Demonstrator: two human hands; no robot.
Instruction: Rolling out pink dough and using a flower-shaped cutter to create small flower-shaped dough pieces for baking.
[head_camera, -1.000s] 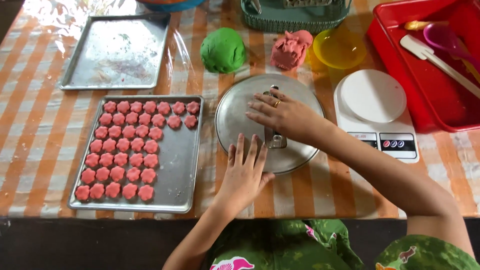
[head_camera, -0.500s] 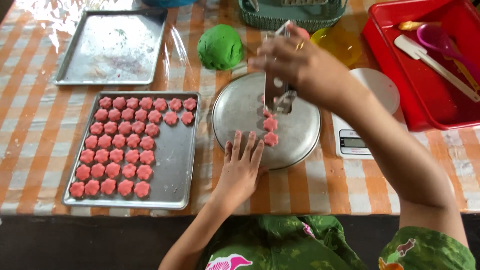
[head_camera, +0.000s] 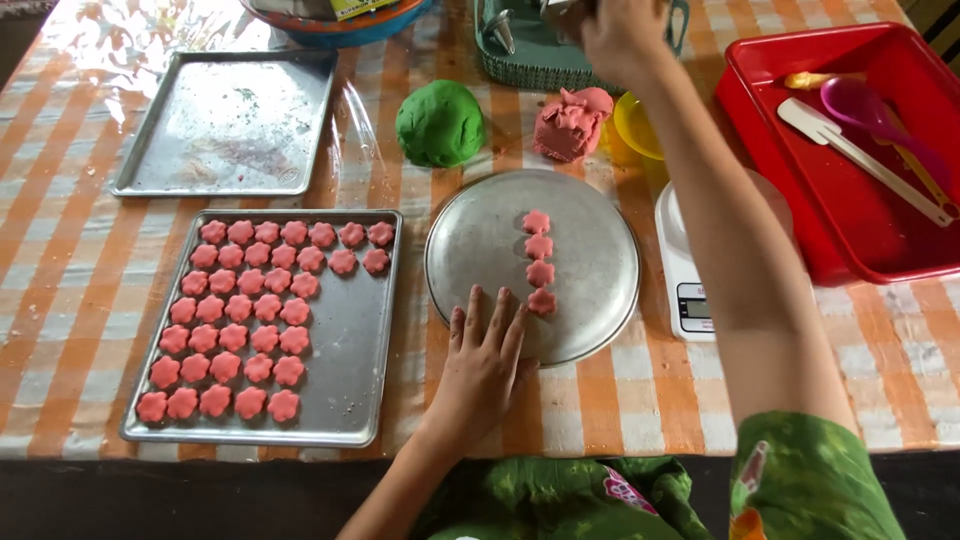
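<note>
My left hand lies flat, fingers spread, on the near rim of a round metal plate. On the plate sits a short column of several pink flower-shaped dough pieces. My right hand is raised at the far edge, over a green basket, closed around a metal tool that is mostly out of view. A rectangular metal tray to the left holds several rows of pink flower pieces. A green dough ball and a pink dough lump lie behind the plate.
An empty metal tray sits far left. A white kitchen scale lies under my right arm. A red bin at right holds a white spatula and a purple spoon. A yellow cup stands beside the pink lump.
My right hand lifted the metal tool off the plate and carried it to the far edge over the basket, leaving the pink flower pieces on the plate. The left hand stayed put.
</note>
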